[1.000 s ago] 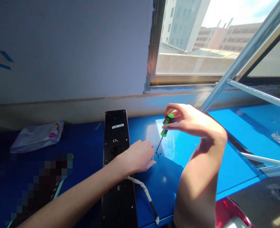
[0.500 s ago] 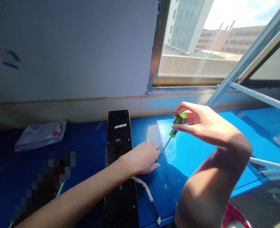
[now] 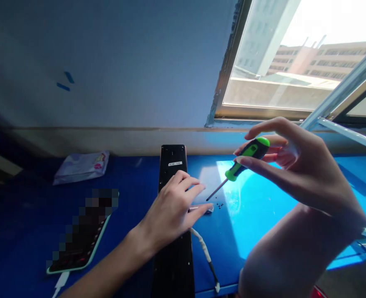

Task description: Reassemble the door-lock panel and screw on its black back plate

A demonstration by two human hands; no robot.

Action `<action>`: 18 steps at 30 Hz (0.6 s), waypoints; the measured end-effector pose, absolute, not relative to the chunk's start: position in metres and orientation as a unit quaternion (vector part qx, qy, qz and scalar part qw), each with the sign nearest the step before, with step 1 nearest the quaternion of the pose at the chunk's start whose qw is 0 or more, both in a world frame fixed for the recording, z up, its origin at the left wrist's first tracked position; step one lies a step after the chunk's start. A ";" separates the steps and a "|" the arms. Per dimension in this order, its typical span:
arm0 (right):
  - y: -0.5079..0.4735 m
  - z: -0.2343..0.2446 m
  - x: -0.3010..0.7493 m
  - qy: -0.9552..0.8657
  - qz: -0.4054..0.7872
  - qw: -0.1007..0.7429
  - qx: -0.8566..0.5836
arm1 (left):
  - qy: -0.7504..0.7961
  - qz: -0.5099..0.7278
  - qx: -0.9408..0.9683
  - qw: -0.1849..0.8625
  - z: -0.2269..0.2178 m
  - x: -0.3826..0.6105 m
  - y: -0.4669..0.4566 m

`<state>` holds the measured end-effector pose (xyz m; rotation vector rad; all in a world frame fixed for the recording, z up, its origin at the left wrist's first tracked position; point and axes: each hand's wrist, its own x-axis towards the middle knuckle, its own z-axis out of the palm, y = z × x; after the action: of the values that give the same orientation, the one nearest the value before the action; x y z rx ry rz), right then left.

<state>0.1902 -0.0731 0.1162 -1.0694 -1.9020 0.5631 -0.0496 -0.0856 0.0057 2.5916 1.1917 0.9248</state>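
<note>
My right hand (image 3: pixel 297 165) is closed on a small green-and-black screwdriver (image 3: pixel 243 161), held aslant with its tip pointing down-left toward several tiny black screws (image 3: pixel 219 205) on the blue table (image 3: pixel 257 207). My left hand (image 3: pixel 173 209) rests over a long black panel (image 3: pixel 173 165) that bears a white label. Its thumb and forefinger pinch together near the screws, and I cannot make out what they hold. A white-wrapped cable (image 3: pixel 205 252) runs from under this hand to the table's front edge.
A phone (image 3: pixel 80 236) lies at the left with a white cable at its lower end. A crumpled plastic packet (image 3: pixel 82 165) lies by the wall. An open window frame (image 3: pixel 344 124) juts over the table at the right.
The view has swung left, so everything sits further right in frame. My right hand has lifted the screwdriver nearer the camera. My left hand's fingers have drawn into a pinch by the screws.
</note>
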 end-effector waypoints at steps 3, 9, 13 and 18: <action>-0.074 0.118 0.176 -0.757 0.236 0.452 -0.408 | 0.371 0.398 0.839 0.008 -0.004 -0.062 -0.092; -0.079 0.121 0.156 -0.749 0.242 0.489 -0.377 | 0.358 0.494 0.791 -0.047 -0.018 -0.083 -0.098; -0.078 0.121 0.149 -0.741 0.246 0.503 -0.369 | 0.362 0.514 0.778 0.007 -0.031 -0.092 -0.095; -0.074 0.119 0.139 -0.744 0.243 0.504 -0.365 | 0.361 0.521 0.771 0.062 -0.042 -0.092 -0.096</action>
<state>0.1388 -0.0743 0.1190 -0.8806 -1.7963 0.5871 -0.0924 -0.0955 -0.0416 2.3308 1.0907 1.5764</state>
